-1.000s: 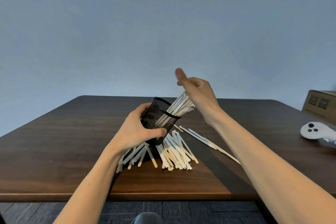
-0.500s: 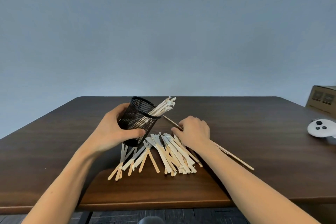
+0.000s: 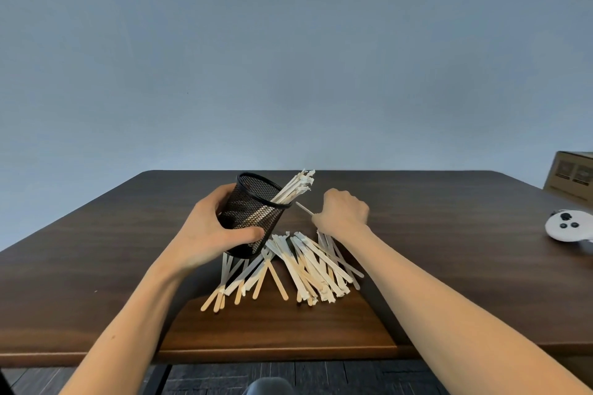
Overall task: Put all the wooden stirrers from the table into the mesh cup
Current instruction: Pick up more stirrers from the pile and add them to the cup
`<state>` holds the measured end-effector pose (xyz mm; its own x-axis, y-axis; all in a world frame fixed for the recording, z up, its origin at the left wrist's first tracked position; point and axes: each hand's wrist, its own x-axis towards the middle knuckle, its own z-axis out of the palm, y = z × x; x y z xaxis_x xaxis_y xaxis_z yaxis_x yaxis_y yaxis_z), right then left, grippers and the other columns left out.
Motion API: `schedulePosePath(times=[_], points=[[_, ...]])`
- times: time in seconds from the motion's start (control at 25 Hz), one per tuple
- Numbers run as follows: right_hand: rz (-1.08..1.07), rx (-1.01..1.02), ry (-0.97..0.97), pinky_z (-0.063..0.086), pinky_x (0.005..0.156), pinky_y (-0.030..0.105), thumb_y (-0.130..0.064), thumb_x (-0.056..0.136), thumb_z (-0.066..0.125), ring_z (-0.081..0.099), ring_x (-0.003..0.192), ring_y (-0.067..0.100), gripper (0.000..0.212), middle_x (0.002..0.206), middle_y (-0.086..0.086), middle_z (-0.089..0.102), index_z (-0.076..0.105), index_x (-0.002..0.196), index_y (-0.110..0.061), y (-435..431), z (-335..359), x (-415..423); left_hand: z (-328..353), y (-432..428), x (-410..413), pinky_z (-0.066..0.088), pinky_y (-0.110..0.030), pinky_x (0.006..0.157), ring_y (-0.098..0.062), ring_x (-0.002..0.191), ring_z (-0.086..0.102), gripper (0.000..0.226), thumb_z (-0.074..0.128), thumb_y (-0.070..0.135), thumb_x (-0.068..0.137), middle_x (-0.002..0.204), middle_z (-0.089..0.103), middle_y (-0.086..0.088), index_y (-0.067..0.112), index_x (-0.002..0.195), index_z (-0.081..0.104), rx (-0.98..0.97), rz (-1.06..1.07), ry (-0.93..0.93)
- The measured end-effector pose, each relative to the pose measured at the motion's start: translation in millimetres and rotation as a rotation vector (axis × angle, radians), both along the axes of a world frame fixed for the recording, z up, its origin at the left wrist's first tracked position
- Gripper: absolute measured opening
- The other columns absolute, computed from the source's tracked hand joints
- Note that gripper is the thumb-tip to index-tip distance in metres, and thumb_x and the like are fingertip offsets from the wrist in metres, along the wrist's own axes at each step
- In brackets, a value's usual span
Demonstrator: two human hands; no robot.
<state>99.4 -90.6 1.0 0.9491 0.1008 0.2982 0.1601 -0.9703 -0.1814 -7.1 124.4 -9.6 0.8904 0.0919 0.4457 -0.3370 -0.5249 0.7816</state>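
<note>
My left hand (image 3: 208, 234) grips a black mesh cup (image 3: 253, 212), tilted with its mouth to the right, above the dark wooden table (image 3: 112, 250). Several wooden stirrers (image 3: 296, 187) stick out of the cup's mouth. A fan-shaped pile of stirrers (image 3: 308, 266) lies on the table below and right of the cup. My right hand (image 3: 341, 213) is curled just right of the cup and pinches a thin stirrer (image 3: 303, 208) whose tip points at the cup's rim. The part of the stirrer inside the fist is hidden.
A white game controller (image 3: 568, 228) lies at the table's right edge. Behind it stands a cardboard box (image 3: 574, 176). The table's front edge (image 3: 288, 353) runs close below the pile, with dark floor beneath.
My right hand dropped from above the cup to the table, closed on a stirrer and has lifted it toward the cup's mouth. The cup stays tilted in my left hand.
</note>
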Motion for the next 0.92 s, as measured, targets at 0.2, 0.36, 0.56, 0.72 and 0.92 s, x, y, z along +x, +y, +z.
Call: schedulePosePath(times=[0.2,0.36,0.56,0.72,0.92], points=[[-0.014,0.058,-0.035,0.045,0.065,0.029,-0.040,0.084,0.065,0.067,0.085,0.022,0.025,0.091,-0.001,0.072,0.071,0.098,-0.019,-55,12,-40,0,-1,-3,0.053,-0.009,0.075,0.001,0.093,0.074,0.063,0.091,0.009,0.071,0.108,0.074,0.024,0.025,0.125,0.062,0.011,-0.018,-0.003],[-0.035,-0.102,0.050,0.050,0.071,0.030,-0.048,0.084,0.064,0.065,0.087,0.017,0.029,0.094,-0.005,0.072,0.073,0.096,-0.024,-97,7,-80,1,-8,-4,0.053,-0.009,0.073,0.002,0.093,0.073,0.067,0.090,0.021,0.064,0.104,0.076,0.019,0.028,0.123,0.061,0.008,-0.042,0.003],[-0.041,-0.198,0.112,0.047,0.073,0.033,-0.065,0.089,0.052,0.065,0.097,0.022,0.046,0.106,-0.002,0.066,0.060,0.097,-0.021,-104,-6,-75,1,-14,-5,0.053,-0.012,0.077,0.000,0.094,0.074,0.077,0.085,0.039,0.052,0.106,0.078,0.010,0.025,0.124,0.063,0.001,-0.058,0.006],[0.029,-0.033,0.061,0.054,0.079,0.036,-0.039,0.095,0.060,0.066,0.098,0.025,0.025,0.108,0.002,0.070,0.068,0.107,-0.019,-88,-19,-59,0,-15,-5,0.053,-0.016,0.082,0.000,0.097,0.074,0.079,0.084,0.041,0.053,0.111,0.077,0.008,0.023,0.127,0.063,0.012,-0.057,0.008],[0.040,0.050,0.061,0.054,0.078,0.036,-0.043,0.093,0.062,0.066,0.101,0.024,0.032,0.109,0.001,0.071,0.070,0.111,-0.018,-94,-16,-55,1,-14,-5,0.054,-0.022,0.086,-0.002,0.098,0.074,0.080,0.084,0.045,0.051,0.111,0.077,0.008,0.026,0.126,0.063,0.013,-0.049,0.011]])
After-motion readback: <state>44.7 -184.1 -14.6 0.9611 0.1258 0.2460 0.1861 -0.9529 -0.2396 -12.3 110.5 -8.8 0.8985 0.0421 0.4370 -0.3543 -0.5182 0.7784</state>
